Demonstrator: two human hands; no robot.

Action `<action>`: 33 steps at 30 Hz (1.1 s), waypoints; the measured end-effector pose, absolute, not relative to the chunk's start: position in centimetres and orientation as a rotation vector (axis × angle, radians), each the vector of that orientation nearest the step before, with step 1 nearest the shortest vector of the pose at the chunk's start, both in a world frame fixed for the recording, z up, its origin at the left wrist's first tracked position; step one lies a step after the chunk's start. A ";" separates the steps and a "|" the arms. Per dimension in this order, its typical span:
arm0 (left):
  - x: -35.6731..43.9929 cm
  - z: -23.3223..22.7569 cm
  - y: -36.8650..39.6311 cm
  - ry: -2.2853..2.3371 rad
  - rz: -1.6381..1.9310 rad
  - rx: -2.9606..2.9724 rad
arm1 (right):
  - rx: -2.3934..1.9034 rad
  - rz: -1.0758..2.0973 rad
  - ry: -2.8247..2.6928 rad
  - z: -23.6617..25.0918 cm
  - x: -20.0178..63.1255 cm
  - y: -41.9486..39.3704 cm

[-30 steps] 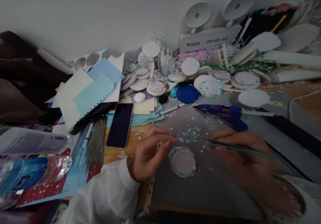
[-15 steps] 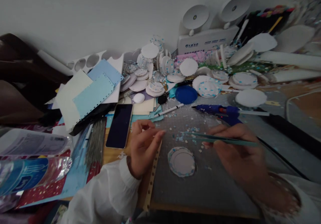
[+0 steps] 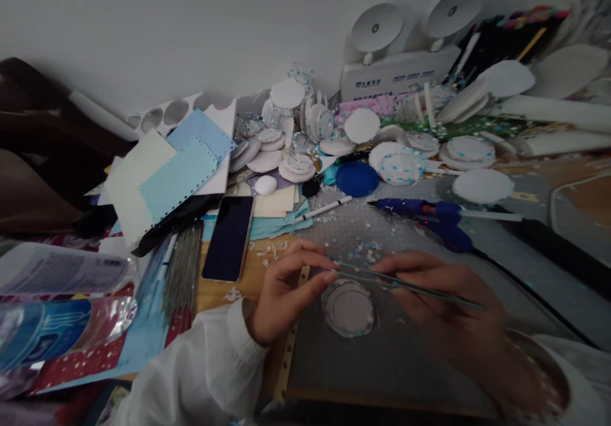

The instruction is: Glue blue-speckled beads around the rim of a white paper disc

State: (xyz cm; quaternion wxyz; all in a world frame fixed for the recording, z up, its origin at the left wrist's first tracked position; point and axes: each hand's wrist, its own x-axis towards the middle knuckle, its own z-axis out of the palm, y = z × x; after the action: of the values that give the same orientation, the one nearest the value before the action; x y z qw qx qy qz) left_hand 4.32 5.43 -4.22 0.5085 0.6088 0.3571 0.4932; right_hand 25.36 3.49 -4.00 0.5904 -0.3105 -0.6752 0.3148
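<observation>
My right hand [image 3: 443, 298] holds a pair of green tweezers [image 3: 415, 286] level, their tips pointing left. Those tips reach the thumb and forefinger of my left hand [image 3: 291, 289], which are brought together in a pinch. Anything between these fingertips is too small to make out. Just beneath the tweezers, a round white paper disc [image 3: 348, 311] with light-blue bits round its rim lies on the grey cutting mat [image 3: 382, 362]. Tiny blue and white paper pieces [image 3: 366, 251] are scattered behind the tweezers.
A blue glue gun [image 3: 420, 209] lies at the back right, its cord trailing right. Behind it are heaped white discs [image 3: 363, 125] and a blue lid [image 3: 357, 179]. To the left are a phone [image 3: 228, 238], a bundle of wires [image 3: 184, 273] and a plastic bottle [image 3: 62, 327].
My left hand has moved right and its fingers now meet the tweezer tips. The tweezers have come slightly down and left, away from the small pieces. The disc stays on the mat.
</observation>
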 end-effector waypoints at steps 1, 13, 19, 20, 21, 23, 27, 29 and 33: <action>4.4 -4.2 5.4 0.861 1.194 1.455 | -0.715 0.740 -1.578 -4.0 25.3 3.5; 4.1 -3.9 5.6 0.891 1.207 1.563 | -0.821 0.700 -1.573 -3.8 25.6 3.2; 4.1 -4.0 5.6 0.946 1.194 1.537 | -0.883 0.746 -1.423 -3.3 25.5 3.3; 4.1 -4.0 5.6 0.949 1.195 1.527 | -0.881 0.750 -1.389 -3.2 25.5 3.4; 4.1 -4.1 5.6 0.946 1.198 1.523 | -0.882 0.747 -1.370 -3.2 25.5 3.5; 4.2 -4.2 5.6 0.936 1.190 1.523 | -0.898 0.742 -1.381 -3.1 25.5 3.6; 4.3 -4.4 5.6 0.924 1.164 1.520 | -0.896 0.781 -1.465 -3.2 25.6 3.6; 4.3 -4.4 5.6 0.918 1.163 1.516 | -0.885 0.805 -1.487 -3.3 25.6 3.6; 4.4 -4.3 5.6 0.888 1.150 1.556 | -0.905 0.810 -1.472 -3.4 25.4 3.6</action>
State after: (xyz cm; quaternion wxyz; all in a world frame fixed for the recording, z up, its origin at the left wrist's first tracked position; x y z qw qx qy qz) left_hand 4.35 5.64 -4.35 0.4851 0.6393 0.3646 0.4723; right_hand 25.43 3.58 -3.43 0.5784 -0.3868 -0.6292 0.3463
